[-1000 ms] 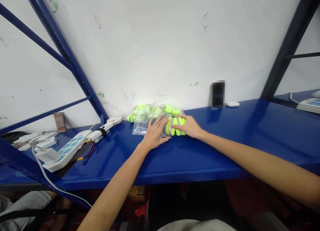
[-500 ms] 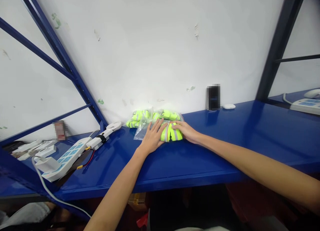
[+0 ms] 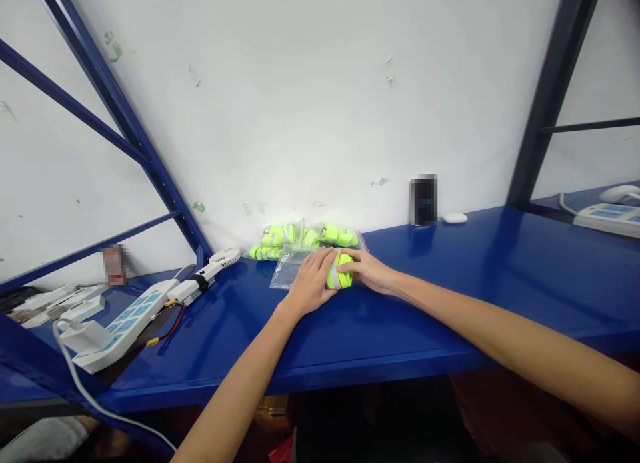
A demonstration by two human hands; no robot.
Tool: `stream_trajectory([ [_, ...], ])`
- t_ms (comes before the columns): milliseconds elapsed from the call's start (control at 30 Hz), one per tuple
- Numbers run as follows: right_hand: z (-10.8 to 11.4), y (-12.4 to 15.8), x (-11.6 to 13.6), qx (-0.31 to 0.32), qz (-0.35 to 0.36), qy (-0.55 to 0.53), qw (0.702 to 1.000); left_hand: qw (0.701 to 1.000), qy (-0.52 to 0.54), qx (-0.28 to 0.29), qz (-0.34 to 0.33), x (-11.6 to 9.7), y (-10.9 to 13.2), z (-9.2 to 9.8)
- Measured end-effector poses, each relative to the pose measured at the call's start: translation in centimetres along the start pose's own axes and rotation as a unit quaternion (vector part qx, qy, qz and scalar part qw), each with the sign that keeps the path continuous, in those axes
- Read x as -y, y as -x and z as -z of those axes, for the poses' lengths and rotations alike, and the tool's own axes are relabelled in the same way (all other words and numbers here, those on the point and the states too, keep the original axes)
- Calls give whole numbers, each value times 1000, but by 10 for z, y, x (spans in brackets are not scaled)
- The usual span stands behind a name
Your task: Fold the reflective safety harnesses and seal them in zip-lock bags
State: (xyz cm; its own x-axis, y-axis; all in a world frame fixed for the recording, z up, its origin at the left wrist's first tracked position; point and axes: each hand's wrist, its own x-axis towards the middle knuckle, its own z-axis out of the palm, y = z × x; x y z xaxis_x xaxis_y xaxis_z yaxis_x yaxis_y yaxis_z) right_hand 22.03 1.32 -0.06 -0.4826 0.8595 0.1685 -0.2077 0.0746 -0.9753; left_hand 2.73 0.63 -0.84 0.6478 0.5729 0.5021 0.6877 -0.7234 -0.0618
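A fluorescent yellow reflective vest (image 3: 342, 276) with grey strips is bundled small on the blue table. My left hand (image 3: 314, 279) curls against its left side, and my right hand (image 3: 373, 269) grips its right side with bent fingers. Between them the bundle is squeezed, partly covered by my fingers. A clear plastic bag (image 3: 286, 271) lies flat beside my left hand, part of it hidden behind that hand. Just behind, against the wall, more yellow vests (image 3: 280, 235) sit bundled in clear bags.
On the left of the blue table (image 3: 450, 303) lie a power strip (image 3: 133, 323), a small white fan (image 3: 225, 257) and a red cable (image 3: 176, 321). At the back right stand a dark blurred box (image 3: 423, 201) and a white case (image 3: 455, 218). Blue posts frame both sides.
My hands have moved closer together, and the vest between them has become narrower. The view has shifted slightly.
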Motion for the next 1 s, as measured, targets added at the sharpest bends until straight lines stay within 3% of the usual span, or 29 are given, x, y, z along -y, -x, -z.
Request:
stream_trajectory([
  [267, 16, 2, 2, 55, 6, 103, 993, 988, 133, 43, 58, 3, 4, 0],
  [367, 15, -2, -8, -5, 23, 104, 994, 981, 165, 37, 91, 4, 0, 1],
  [467, 16, -8, -14, -51, 26, 176, 983, 980, 171, 44, 97, 5, -3, 3],
  [600, 29, -12, -10, -118, 96, 369, 917, 979, 172, 71, 84, 4, -5, 8],
  [667, 38, -13, -6, -60, 81, 392, 914, 979, 170, 82, 81, 4, -6, 11],
  [767, 46, -12, 0, 74, 38, 338, 938, 978, 168, 89, 90, 3, -7, 15],
  [867, 48, -11, 3, 108, 27, 297, 948, 975, 177, 93, 94, 1, -6, 17],
  [1000, 43, -8, 5, 145, 36, 302, 941, 973, 194, 101, 78, 0, -3, 18],
])
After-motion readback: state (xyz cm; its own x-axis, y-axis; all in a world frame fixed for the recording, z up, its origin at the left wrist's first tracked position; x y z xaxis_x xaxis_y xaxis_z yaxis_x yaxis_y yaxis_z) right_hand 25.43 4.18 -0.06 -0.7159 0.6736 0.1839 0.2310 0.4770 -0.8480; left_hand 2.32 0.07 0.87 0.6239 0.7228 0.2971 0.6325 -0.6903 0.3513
